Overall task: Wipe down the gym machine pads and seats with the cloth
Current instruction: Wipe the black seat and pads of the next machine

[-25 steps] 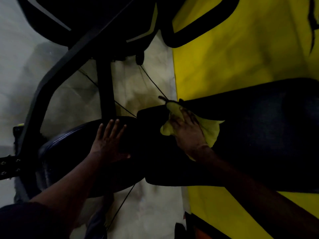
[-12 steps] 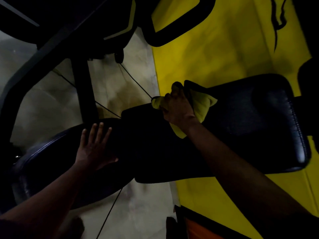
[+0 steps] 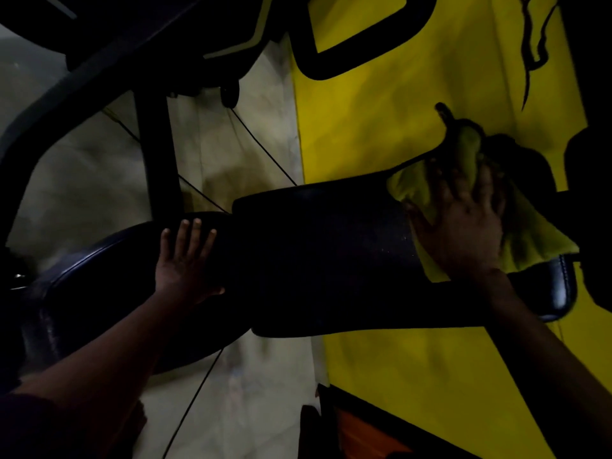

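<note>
A long black back pad (image 3: pixel 324 260) lies across the middle of the view. At its left end sits a rounded black seat pad (image 3: pixel 99 293). My right hand (image 3: pixel 463 223) lies flat with spread fingers on a yellow cloth (image 3: pixel 536 236), pressing it onto the right part of the long pad. The cloth spreads out from under the palm toward the pad's far and right edges. My left hand (image 3: pixel 185 260) rests flat on the seat pad, fingers straight and holding nothing.
Black machine frame bars (image 3: pixel 155 154) and thin cables (image 3: pixel 258 144) rise behind the seat. A yellow floor mat with black markings (image 3: pixel 397 111) lies under the pad, pale floor (image 3: pixel 82 180) to the left. An orange-edged object (image 3: pixel 357 432) sits at the bottom.
My right hand slid the cloth from the long pad's left end to its right part and now lies flatter on it. My left hand stayed on the seat pad.
</note>
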A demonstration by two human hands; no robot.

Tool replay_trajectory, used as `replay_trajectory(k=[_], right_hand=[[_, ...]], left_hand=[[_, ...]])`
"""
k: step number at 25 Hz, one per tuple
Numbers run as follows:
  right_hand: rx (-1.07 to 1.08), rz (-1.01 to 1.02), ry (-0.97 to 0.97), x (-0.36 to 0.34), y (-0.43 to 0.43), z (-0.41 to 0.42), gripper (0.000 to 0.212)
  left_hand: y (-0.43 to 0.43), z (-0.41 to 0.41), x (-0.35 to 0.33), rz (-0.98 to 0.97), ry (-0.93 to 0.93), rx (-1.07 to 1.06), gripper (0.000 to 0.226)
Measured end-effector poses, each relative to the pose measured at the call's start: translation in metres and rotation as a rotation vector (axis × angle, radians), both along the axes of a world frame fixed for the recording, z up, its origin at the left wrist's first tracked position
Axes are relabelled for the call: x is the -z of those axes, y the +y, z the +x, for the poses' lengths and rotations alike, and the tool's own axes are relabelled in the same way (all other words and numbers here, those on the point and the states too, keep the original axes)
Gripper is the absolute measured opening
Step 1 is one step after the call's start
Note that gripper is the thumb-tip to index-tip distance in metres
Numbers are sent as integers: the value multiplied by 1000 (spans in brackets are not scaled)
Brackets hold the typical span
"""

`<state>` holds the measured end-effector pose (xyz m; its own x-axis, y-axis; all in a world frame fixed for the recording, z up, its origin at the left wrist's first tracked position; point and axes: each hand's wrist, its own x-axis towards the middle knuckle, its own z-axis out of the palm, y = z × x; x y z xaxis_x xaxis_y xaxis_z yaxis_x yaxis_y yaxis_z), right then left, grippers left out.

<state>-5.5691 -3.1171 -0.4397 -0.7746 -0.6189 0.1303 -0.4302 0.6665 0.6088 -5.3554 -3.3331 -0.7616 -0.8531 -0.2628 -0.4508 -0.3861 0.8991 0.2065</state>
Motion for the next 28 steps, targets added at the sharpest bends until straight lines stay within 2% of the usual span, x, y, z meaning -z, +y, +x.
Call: replay_trajectory(k=[3,5,8,10,13,16,19,22,28], right_hand=[[121,-15,83,-18,26,24,76],[175,-9,124,-21,46,45,78],[185,8,104,-11,58,61,76],[179,16,78,-12,58,62,74],[150,47,72,-21,81,75,73],[159,52,113,-27,95,87,75],[174,-6,133,-29,87,76,75],[70,31,105,-25,106,87,69],[-250,270,-200,9,116,88,68]], left_hand=[[10,-3,-9,-11,-11,-40,123],[17,-1,-8,75,104,-54,114],[43,6,-17,307,244,60,105],[71,-4,-46,541,287,90,101],[108,-38,-102,718,416,112,95],[124,-65,-132,829,327,78,93],[138,-64,-129,817,224,95,93],[135,-50,-104,721,156,44,92],[119,-8,-47,361,110,35,87]])
